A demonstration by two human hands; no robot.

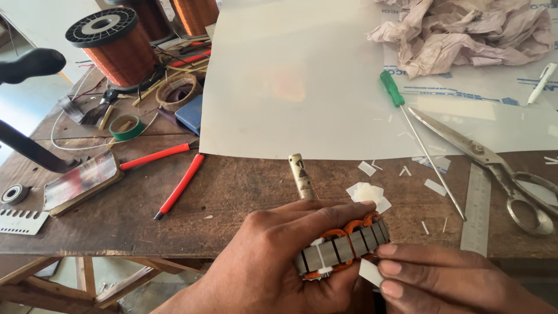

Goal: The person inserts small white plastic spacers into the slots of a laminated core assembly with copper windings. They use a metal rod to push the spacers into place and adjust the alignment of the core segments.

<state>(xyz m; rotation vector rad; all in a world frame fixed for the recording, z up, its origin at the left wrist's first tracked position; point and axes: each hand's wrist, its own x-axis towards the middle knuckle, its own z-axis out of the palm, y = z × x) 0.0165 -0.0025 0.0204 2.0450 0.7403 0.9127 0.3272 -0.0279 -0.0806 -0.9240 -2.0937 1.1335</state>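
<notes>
A worn wooden table [232,192] fills the view under soft daylight. Pale floor [23,104] shows at left, with wooden braces [87,282] beneath.

A flat packet [81,179] with a glossy red-and-white printed face lies at the table's left edge. Far right, a clear sheet with blue print [465,87] lies under crumpled pinkish paper [465,35].

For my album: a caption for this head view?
Left hand grips a copper-wound motor armature; right hand pinches a white paper slip.
</notes>
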